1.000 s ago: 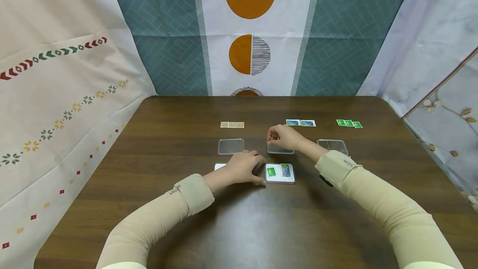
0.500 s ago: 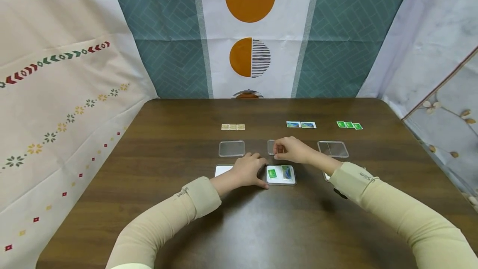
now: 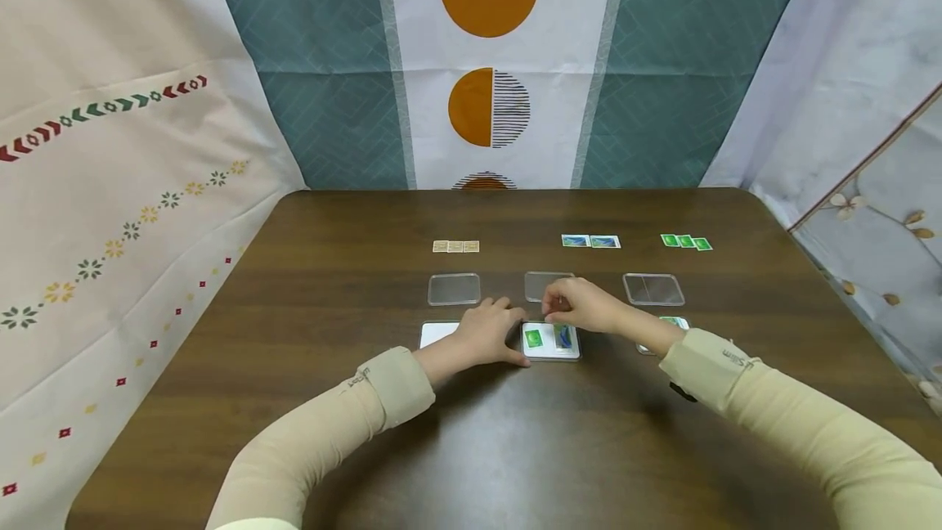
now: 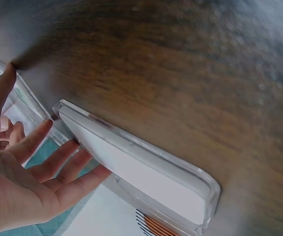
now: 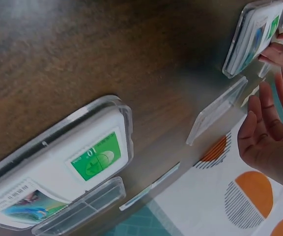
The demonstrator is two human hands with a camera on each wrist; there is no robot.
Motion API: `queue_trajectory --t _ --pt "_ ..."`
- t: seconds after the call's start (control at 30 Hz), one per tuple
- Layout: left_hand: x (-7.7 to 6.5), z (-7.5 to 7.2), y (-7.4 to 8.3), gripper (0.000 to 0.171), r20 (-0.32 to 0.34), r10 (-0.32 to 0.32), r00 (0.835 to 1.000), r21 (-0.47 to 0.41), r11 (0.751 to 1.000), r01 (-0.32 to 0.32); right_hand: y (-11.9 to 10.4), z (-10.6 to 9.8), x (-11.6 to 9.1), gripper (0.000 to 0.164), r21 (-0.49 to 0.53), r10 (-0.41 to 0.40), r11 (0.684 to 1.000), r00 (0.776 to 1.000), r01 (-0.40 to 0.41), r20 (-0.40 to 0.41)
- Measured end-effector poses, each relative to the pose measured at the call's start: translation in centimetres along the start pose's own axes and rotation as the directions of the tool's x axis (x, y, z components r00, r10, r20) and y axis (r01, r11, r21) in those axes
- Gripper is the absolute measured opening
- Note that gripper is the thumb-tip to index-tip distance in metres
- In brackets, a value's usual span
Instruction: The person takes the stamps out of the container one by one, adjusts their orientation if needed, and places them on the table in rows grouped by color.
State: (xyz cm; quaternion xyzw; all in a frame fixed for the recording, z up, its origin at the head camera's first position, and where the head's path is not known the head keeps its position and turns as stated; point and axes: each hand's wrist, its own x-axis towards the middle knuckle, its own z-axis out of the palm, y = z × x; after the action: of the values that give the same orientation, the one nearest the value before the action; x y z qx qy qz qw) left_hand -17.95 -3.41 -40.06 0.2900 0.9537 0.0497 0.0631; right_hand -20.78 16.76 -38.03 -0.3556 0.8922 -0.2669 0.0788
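In the head view a clear plastic case (image 3: 545,354) with a white insert lies at mid-table, bearing a green postage stamp (image 3: 533,339) and a blue one. My left hand (image 3: 484,334) spreads its fairly straight fingers beside this case, thumb and index at its left edge. Its other fingers lie by a second case (image 4: 131,157) with a plain white insert. My right hand (image 3: 585,306) is over the far edge of the middle case, thumb and index close together above the blue stamp (image 3: 562,337). Whether anything is between those fingertips is too small to tell.
Behind the cases lie three clear lids: left (image 3: 454,289), middle (image 3: 543,285) and right (image 3: 653,289). Farther back are rows of tan stamps (image 3: 456,246), blue stamps (image 3: 591,241) and green stamps (image 3: 686,241). A third case (image 5: 58,142) holds a green and a blue stamp.
My right hand has come back from over the middle lid to the far edge of the middle case, uncovering the lid. My left hand has stayed nearly still beside the case.
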Motion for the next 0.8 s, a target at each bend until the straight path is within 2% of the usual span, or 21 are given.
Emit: queue_trajectory --t 0.37,0.8 --pt "0.0 -0.1 -0.1 0.072 -0.011 0.006 1.0 -0.012 1.0 -0.006 -0.1 0.9 -0.3 0.009 -0.014 -0.031 0.999 0.999 0.031 0.033" --pt "-0.3 -0.1 0.0 0.072 -0.004 0.001 1.0 -0.032 0.999 -0.001 0.0 1.7 -0.1 0.011 -0.029 -0.004 1.0 0.999 0.006 0.054"
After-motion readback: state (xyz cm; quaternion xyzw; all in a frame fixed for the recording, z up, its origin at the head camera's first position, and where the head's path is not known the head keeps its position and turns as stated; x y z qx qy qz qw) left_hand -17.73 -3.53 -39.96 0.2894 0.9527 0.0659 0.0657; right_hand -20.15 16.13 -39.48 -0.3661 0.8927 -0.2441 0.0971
